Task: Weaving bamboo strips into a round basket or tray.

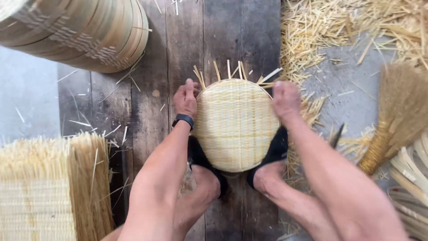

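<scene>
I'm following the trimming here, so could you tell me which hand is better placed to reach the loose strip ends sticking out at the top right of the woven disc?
Probably the right hand: it rests on the disc edge beside those ends; the left hand is across.

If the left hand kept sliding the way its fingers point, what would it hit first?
The left hand points away from the person, along the rim of the round woven bamboo mat. Ahead lie only bare wooden planks with stray splinters; the way looks free, though depth is uncertain.
</scene>
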